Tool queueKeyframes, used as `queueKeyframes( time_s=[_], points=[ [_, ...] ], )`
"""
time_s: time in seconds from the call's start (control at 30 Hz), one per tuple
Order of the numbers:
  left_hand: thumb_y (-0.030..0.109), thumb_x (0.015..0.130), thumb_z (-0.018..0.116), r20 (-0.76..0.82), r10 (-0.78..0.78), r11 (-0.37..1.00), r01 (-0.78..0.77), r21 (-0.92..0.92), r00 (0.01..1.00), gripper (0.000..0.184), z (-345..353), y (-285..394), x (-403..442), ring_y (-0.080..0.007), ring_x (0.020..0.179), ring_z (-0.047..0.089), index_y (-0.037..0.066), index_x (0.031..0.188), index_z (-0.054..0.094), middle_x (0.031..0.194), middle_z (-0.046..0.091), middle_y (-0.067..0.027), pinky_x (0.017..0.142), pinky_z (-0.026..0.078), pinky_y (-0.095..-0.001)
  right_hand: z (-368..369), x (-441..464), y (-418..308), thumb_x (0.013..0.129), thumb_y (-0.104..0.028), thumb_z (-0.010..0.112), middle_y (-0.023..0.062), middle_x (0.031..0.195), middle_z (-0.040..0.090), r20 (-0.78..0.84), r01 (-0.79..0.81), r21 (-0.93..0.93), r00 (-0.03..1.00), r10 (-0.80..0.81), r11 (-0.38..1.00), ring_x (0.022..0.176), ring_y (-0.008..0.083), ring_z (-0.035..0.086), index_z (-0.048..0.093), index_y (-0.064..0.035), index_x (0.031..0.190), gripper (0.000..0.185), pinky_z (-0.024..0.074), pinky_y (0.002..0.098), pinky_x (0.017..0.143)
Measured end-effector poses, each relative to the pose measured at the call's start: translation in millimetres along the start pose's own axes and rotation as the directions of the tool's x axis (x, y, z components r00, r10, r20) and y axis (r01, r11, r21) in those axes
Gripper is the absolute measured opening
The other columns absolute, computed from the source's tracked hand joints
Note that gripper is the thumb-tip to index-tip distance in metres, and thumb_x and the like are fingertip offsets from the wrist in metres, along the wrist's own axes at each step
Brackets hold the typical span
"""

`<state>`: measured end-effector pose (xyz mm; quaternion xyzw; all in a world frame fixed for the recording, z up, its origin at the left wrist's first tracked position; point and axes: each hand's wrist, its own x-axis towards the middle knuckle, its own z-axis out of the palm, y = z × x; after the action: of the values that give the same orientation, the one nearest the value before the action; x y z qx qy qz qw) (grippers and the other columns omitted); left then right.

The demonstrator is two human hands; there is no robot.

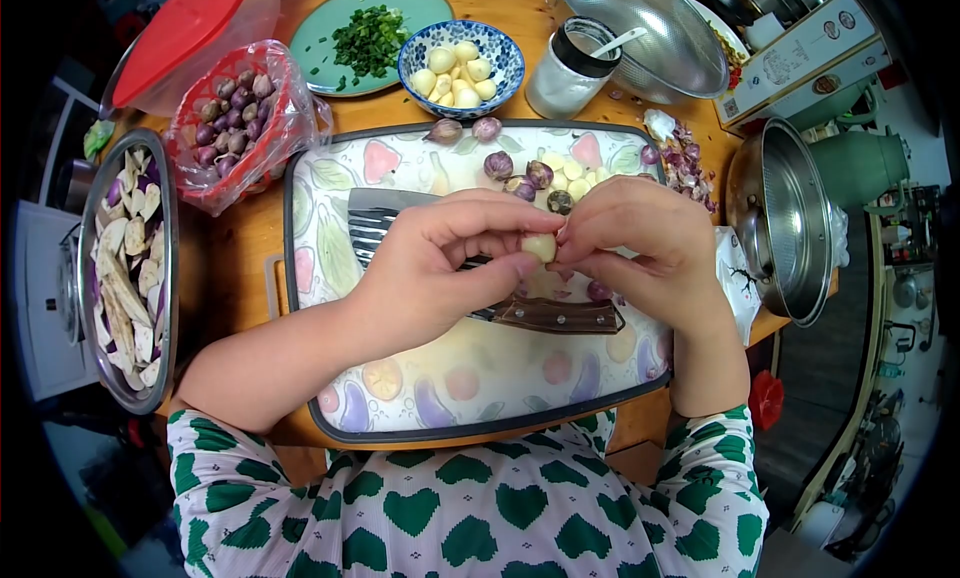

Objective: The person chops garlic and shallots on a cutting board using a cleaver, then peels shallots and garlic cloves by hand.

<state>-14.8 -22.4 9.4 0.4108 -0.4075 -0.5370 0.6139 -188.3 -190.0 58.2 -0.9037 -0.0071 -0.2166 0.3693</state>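
Over the cutting board [345,383], my left hand [440,263] pinches a pale, mostly peeled garlic clove [540,246] between thumb and fingertips. My right hand [640,243] is closed with its fingertips pressed at the clove's right side; a bit of skin there is too small to make out. Beneath my hands lies a cleaver with a brown wooden handle [560,316], its slotted blade [375,213] partly hidden by my left hand. Purple-skinned garlic bulbs [498,165] and peeled cloves [572,170] rest on the board beyond my hands.
A blue-patterned bowl [408,66] holds peeled cloves, beside a green plate [305,53] of chopped greens and a glass jar [560,83]. A red basket [195,103] of unpeeled bulbs and a metal basin [168,308] of sliced eggplant stand left. Peelings [690,168] and a steel pan [790,218] lie right.
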Motion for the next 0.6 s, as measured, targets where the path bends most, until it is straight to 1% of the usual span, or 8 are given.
queueKeyframes(
  time_s=[0.13,0.23,0.33,0.43,0.53,0.6],
  points=[
    [-0.013,0.097,0.057,-0.028,-0.026,0.999,0.025,-0.032,0.999,0.035,-0.8,-1.0,0.5,-0.0133,0.116,0.065,-0.004,0.131,0.063,0.129,0.064,-0.0094,0.1,0.052,-0.0254,3.3,0.3,-3.2,0.077,0.001,0.08,0.0084,0.092,0.071,-0.015,0.015,-0.053,1.0,-0.016,0.999,0.087,0.0268,0.069,0.073,-0.0048,0.094,0.02,0.0556,0.035,0.076],
    [-0.005,0.101,0.057,-0.037,-0.11,0.99,0.106,-0.09,0.993,0.03,0.2,1.4,0.7,-0.0125,0.113,0.065,-0.002,0.131,0.06,0.127,0.067,-0.0098,0.098,0.053,-0.0263,2.0,1.0,-4.6,0.078,0.001,0.08,0.0084,0.094,0.07,-0.01,-0.003,-0.056,1.0,0.003,0.998,0.087,0.0268,0.069,0.072,-0.0048,0.095,0.02,0.0556,0.0356,0.076],
    [0.004,0.105,0.056,-0.053,-0.105,0.98,0.094,-0.176,0.993,0.027,-4.7,0.2,4.2,-0.0119,0.11,0.066,0.0,0.132,0.058,0.126,0.069,-0.0106,0.097,0.053,-0.0263,0.4,1.6,-4.2,0.077,0.001,0.08,0.0081,0.095,0.069,0.034,0.016,-0.067,0.999,-0.014,0.998,0.087,0.027,0.069,0.072,-0.0052,0.095,0.021,0.0556,0.0359,0.077],
    [0.009,0.107,0.054,-0.137,-0.165,0.963,0.129,-0.236,0.977,0.025,-1.3,4.5,6.1,-0.0122,0.108,0.066,0.002,0.131,0.057,0.129,0.067,-0.0117,0.096,0.053,-0.0256,2.1,5.2,-9.2,0.07,0.003,0.082,0.0052,0.093,0.072,0.025,0.047,-0.051,0.999,-0.045,0.998,0.087,0.0235,0.069,0.071,-0.0063,0.085,0.021,0.055,0.0322,0.075],
    [0.004,0.105,0.056,-0.131,-0.087,0.984,0.065,-0.164,0.988,0.023,0.0,3.9,6.4,-0.013,0.11,0.066,0.002,0.128,0.057,0.133,0.065,-0.0121,0.098,0.053,-0.0269,4.2,-2.2,-8.6,0.071,0.002,0.084,0.0046,0.095,0.074,-0.047,-0.049,0.013,0.998,0.05,0.999,0.085,0.0213,0.071,0.072,-0.0053,0.085,0.02,0.0558,0.0305,0.075],
    [-0.002,0.102,0.058,-0.099,-0.067,0.982,0.048,-0.184,0.993,0.024,-1.4,0.1,4.4,-0.0133,0.111,0.066,0.002,0.125,0.056,0.132,0.064,-0.0117,0.099,0.052,-0.028,6.1,-4.6,-9.2,0.075,-0.001,0.084,0.0055,0.095,0.075,-0.094,-0.152,0.078,0.983,0.159,0.985,0.084,0.0218,0.072,0.074,-0.0056,0.092,0.021,0.0566,0.0315,0.074]
  ],
)
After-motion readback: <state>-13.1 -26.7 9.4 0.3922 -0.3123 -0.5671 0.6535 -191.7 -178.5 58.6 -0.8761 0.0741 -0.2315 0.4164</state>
